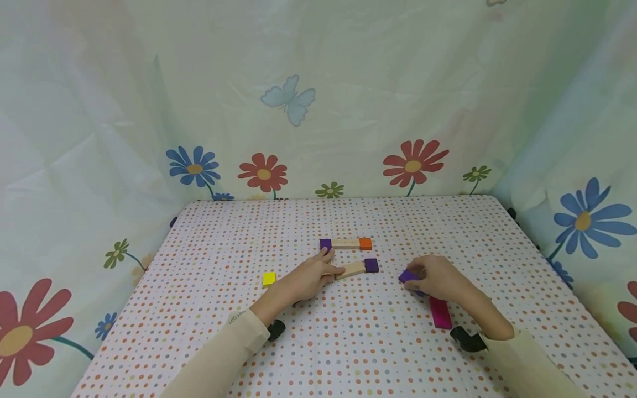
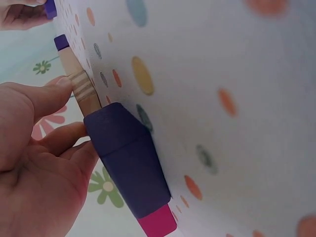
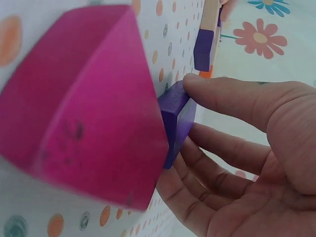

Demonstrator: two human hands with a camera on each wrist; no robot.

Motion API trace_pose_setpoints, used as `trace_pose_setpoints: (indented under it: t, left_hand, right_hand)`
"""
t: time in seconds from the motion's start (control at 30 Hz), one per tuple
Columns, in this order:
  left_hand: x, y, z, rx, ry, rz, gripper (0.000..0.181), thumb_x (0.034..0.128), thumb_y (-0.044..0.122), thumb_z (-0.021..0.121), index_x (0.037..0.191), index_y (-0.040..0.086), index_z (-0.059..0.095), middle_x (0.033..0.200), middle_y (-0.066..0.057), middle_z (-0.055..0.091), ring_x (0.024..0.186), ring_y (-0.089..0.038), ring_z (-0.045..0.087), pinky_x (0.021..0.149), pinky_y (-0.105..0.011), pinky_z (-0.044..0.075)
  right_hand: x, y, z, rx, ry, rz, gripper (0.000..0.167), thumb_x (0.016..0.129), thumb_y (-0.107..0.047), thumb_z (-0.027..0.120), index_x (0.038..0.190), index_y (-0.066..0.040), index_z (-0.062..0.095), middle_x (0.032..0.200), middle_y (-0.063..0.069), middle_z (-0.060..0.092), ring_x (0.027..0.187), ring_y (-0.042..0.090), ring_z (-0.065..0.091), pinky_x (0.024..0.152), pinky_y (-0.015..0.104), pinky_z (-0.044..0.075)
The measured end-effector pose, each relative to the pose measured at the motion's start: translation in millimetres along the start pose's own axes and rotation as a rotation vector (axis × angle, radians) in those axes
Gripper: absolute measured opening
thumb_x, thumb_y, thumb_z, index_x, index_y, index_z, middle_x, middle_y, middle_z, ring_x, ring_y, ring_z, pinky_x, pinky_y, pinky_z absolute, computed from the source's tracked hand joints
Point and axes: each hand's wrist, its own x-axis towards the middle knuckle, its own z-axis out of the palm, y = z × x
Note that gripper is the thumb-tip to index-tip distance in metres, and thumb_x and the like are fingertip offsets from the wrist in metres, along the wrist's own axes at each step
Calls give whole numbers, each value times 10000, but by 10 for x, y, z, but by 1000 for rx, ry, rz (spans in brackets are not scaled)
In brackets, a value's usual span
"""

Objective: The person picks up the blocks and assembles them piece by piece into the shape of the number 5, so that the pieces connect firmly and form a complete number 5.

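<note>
The right hand point(image 1: 438, 279) pinches a flat purple block point(image 3: 174, 101), partly covered by fingers, beside an oblong magenta block point(image 3: 103, 118) on the dotted worktop point(image 1: 368, 342). The left hand point(image 1: 309, 277) thumbs a plain wooden bar point(image 1: 353, 270); with fingertips hidden, I cannot tell whether it grips. Flower-printed sheeting point(image 1: 358, 66) hangs behind.

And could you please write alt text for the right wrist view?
The right hand grips a purple block. Nearer the camera, a pink block rests on a dotted cloth; farther off, another purple block adjoins a wooden one.
</note>
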Motion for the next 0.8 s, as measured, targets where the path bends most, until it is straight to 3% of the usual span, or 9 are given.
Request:
trace_pose_setpoints:
  t: [0.37, 0.8]
  left_hand:
    - [-5, -2, -28, 6, 1, -3, 392, 1100, 142, 557, 1481, 186, 641, 1727, -215, 286, 1648, -410, 189, 1282, -587, 329]
    - [6, -6, -3, 6, 4, 10, 393, 1101, 134, 552, 1483, 171, 638, 1726, -222, 281, 1645, -418, 194, 1284, -579, 329]
  right_hand:
    - [-15, -95, 8, 15, 9, -15, 441, 882, -176, 861, 1204, 88, 715, 1043, 171, 770, 917, 269, 728, 794, 442, 623]
    - [3, -389, 154, 32, 2, -28, 411, 856, -242, 895, 1116, 41, 751, 976, 100, 759, 862, 194, 684, 800, 424, 610]
